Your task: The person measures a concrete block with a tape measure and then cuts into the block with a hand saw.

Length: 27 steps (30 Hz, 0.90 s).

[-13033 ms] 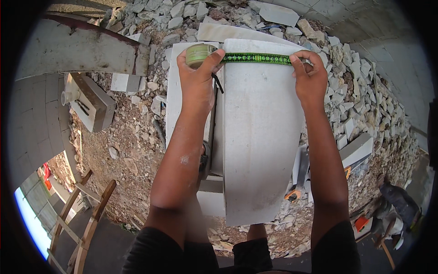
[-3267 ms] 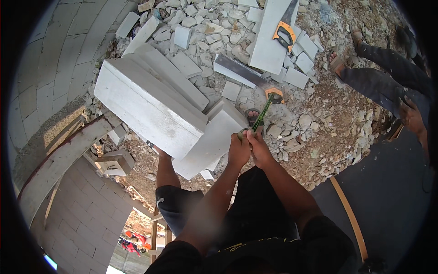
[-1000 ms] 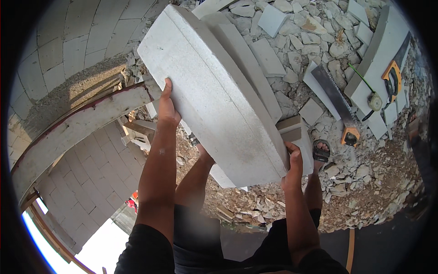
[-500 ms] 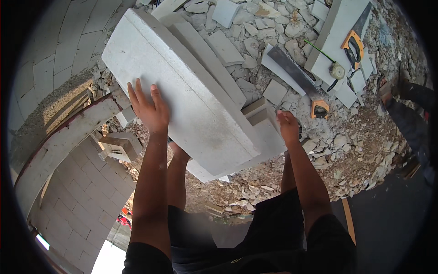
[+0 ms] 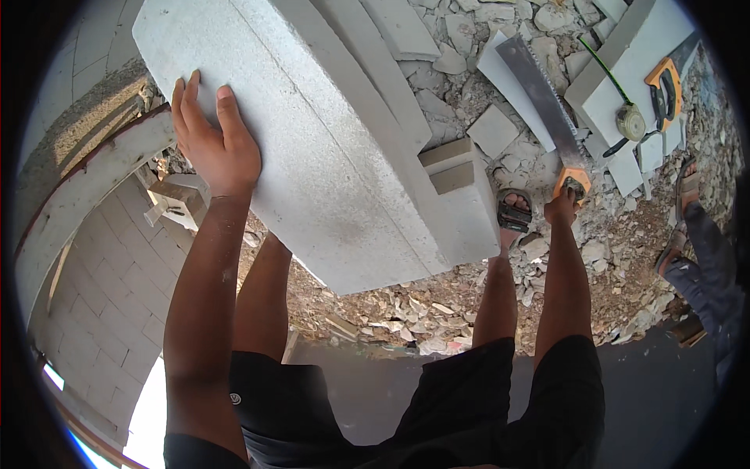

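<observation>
White, lightly speckled masonry makes up the large block (image 5: 328, 164) that slants across the rubble-strewn ground (image 5: 617, 258), its nearest corner pointing toward the person's knees. The left hand (image 5: 221, 148) lies flat near that block's left edge, palm down, fingers extended and thumb spread away, pressing on the face without gripping it. The right hand (image 5: 561, 208) reaches to the handle of a saw (image 5: 544, 105), fingers touching its orange-and-black grip; I cannot tell how far they close around it. That saw's dark blade lies across a thin pale slab (image 5: 508, 86).

Against the large block's right edge, close to its lower right corner, sits a stepped white block (image 5: 461, 219), with the person's sandalled foot (image 5: 514, 211) just beside it. Farther right, a tape measure (image 5: 630, 123), its green strip drawn out, rests at the near end of a long pale block (image 5: 617, 59). A second saw (image 5: 666, 87) lies along that block's right edge. Another person's dark trouser leg (image 5: 712, 266) stands at far right.
</observation>
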Tool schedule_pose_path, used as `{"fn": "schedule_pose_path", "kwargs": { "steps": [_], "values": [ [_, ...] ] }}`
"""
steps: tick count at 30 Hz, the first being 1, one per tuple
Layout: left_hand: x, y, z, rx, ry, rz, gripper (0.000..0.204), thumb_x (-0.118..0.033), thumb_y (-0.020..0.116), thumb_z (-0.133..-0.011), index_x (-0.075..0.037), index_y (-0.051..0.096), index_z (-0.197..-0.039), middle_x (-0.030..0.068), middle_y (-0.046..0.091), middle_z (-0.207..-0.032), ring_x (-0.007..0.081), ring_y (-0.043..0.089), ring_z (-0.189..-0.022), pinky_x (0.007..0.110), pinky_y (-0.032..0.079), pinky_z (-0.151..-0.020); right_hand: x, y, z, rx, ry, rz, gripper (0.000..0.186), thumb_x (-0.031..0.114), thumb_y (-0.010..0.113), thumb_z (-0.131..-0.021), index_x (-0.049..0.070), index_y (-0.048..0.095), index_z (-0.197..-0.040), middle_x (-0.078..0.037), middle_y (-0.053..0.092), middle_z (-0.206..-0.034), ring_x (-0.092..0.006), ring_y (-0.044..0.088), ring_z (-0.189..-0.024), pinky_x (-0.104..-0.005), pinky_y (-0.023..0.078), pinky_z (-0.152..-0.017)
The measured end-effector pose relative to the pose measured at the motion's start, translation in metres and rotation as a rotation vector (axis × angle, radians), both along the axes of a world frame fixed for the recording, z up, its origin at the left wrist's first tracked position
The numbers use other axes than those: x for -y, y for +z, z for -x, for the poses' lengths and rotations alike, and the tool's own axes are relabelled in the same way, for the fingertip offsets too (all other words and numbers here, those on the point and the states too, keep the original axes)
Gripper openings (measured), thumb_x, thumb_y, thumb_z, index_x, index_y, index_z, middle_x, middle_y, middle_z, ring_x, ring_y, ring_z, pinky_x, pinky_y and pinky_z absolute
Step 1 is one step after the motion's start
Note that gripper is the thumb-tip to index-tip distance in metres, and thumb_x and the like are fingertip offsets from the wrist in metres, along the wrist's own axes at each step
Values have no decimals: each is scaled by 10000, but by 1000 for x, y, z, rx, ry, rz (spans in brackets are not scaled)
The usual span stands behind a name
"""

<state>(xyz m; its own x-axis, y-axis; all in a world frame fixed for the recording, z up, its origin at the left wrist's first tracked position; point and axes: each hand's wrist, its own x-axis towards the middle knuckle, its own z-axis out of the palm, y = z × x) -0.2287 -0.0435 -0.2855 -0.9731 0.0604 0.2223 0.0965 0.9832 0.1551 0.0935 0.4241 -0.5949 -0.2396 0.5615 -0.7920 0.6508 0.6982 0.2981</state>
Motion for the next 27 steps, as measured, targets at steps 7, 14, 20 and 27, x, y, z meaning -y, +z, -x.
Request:
{"fn": "schedule_pose_path", "kwargs": {
  "steps": [7, 14, 20, 27],
  "values": [
    [0, 2, -1, -18, 43, 28, 528, -388, 491, -1016, -60, 481, -1430, 228, 395, -1517, 398, 347, -1424, 531, 227, -1166, 4, 37, -22, -235, 189, 97, 453, 158, 757, -845, 180, 507, -1223, -38, 518, -1293, -380, 430, -1261, -612, 343, -963],
    [-8, 3, 0, -34, 54, 42, 527, -369, 499, -1001, -60, 484, -1428, 231, 384, -1524, 403, 318, -1442, 536, 212, -1171, 71, 193, -10, -977, -305, 480, 260, 206, 726, -937, 36, 531, -905, -61, 489, -650, -184, 507, -573, -329, 440, -565],
    [-1, 23, -1, 17, 153, -29, 554, -362, 492, -976, -72, 458, -1447, 221, 353, -1550, 401, 269, -1473, 545, 168, -1206, 140, 395, 97, -903, -638, 727, 316, 342, 662, -987, 56, 545, -921, 23, 520, -720, -42, 505, -593, -221, 492, -519],
    [-9, 33, 4, 260, 233, -39, 613, -422, 408, -979, -107, 402, -1505, 162, 213, -1636, 324, 131, -1536, 558, 45, -1234, 214, 495, 228, -1172, -281, 865, 268, 286, 616, -1020, 41, 511, -991, 19, 508, -716, -47, 480, -584, -217, 415, -529]
  ]
}}
